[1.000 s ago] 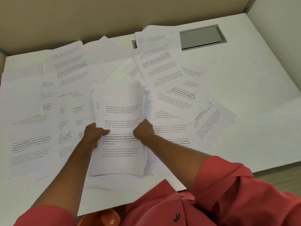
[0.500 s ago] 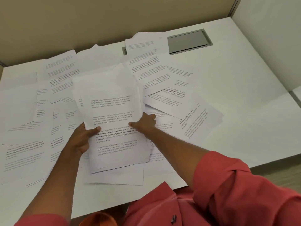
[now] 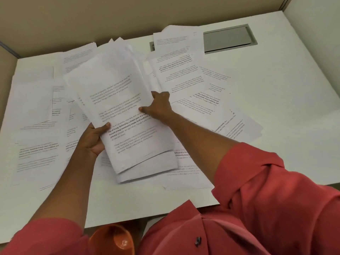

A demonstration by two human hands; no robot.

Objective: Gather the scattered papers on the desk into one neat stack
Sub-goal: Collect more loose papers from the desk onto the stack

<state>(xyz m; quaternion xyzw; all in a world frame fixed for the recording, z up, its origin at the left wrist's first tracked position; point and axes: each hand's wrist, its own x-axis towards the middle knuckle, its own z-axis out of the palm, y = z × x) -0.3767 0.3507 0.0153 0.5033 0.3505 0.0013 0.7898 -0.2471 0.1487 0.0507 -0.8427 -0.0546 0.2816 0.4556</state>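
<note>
I judge the gathering to be partway through. A thick bundle [image 3: 119, 100] of printed pages sits in the middle of the frame, tilted so its top leans toward the upper left, with the lower corners fanned and uneven. My left hand [image 3: 93, 139] holds its left edge, thumb on the top page and fingers curled beneath. My right hand [image 3: 159, 107] clasps the right edge, thumb laid on the print and fingers wrapped round the side. Whether the bundle's lower end rests on the desk [image 3: 287, 111] or hangs just above it, I cannot tell. Many loose sheets [image 3: 198, 83] lie fanned across the right of centre, some upside down to me, one partly covering the left end of the grey cable hatch [image 3: 228, 38] at the upper right. More spread over the left side and under the bundle. An orange object [image 3: 112, 238] shows at the bottom edge. The next move, as I see it, calls for freeing one hand to sweep more sheets in while the other keeps the bundle pinched, then tapping the edges square. Readable on the top page, in bold: "way of living. Defined by a slower pace", "around strong community bonds, local traditions" and "primary". The lighter lines are too blurred, and I see no brand or logo.
</note>
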